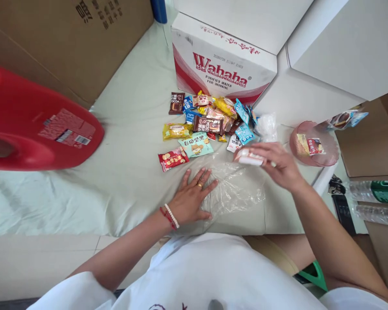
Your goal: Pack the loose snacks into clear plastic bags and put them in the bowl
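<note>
My left hand (190,198) lies flat with fingers spread, pressing on the left edge of a clear plastic bag (236,189) on the pale green cloth. In my right hand (280,163) is a small wrapped snack packet (250,157), white and reddish, slightly blurred, held above the bag's upper right part. Just beyond both hands lies a pile of wrapped snacks: a brown cocoa packet (208,125), a yellow packet (177,131), a mint-green packet (196,145), a red packet (173,159) and light blue packets (245,133).
A Wahaha water carton (223,64) stands behind the pile. On the right, a pink clear bowl (297,150) holds a few packets, near plastic bottles (384,191) and a black phone-like object (343,214). A red jug (35,125) and a cardboard box (61,43) are at left.
</note>
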Available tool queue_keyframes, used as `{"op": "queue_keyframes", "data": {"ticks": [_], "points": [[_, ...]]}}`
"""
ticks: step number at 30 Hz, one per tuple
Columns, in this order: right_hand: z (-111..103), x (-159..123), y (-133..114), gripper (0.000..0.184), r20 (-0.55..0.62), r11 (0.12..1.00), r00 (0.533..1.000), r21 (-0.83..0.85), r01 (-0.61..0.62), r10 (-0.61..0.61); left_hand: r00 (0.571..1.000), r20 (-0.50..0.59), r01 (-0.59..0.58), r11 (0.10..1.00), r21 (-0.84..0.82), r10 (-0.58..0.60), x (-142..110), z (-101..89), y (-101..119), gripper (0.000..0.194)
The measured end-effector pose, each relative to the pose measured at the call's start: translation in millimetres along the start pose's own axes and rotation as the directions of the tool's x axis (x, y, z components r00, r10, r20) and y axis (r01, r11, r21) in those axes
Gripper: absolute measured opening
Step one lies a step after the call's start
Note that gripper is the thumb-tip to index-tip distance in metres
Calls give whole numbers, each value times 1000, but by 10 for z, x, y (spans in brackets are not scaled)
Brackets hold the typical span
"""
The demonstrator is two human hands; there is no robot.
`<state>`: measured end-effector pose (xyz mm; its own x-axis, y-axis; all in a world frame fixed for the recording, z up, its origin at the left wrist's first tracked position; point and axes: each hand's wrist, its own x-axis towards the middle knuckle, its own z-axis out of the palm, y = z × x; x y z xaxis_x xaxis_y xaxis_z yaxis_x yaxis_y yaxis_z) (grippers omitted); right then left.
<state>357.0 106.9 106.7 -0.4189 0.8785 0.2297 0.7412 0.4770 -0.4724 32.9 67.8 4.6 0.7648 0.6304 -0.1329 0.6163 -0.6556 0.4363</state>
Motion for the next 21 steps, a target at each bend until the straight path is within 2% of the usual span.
{"op": "queue_keyframes", "data": {"ticks": [3,5,7,9,11,14,17,21], "points": [[386,-224,-98,37,202,987,967,84,140,-155,999,38,17,1000,20,-18,15,-21,-13,116],[528,-378,-77,46,336,986,929,102,131,-158,997,70,32,999,24,-34,22,-48,-13,121],[544,-497,-55,58,427,990,897,119,74,-118,993,113,44,999,21,-46,31,-78,-6,124],[514,-554,-75,64,406,992,912,127,11,-62,988,146,47,999,22,-50,44,-102,2,126],[530,-552,-138,70,327,996,945,81,-44,15,987,154,49,998,31,-53,58,-115,4,126],[667,-507,-239,65,264,995,960,-39,-86,94,988,145,44,999,30,-48,66,-118,-15,127],[803,-497,-265,53,235,996,969,-60,-63,76,991,128,27,999,21,-29,53,-109,-49,129],[848,-551,-216,53,244,999,970,-40,0,10,995,97,-5,1000,9,4,28,-82,-100,130]]}}
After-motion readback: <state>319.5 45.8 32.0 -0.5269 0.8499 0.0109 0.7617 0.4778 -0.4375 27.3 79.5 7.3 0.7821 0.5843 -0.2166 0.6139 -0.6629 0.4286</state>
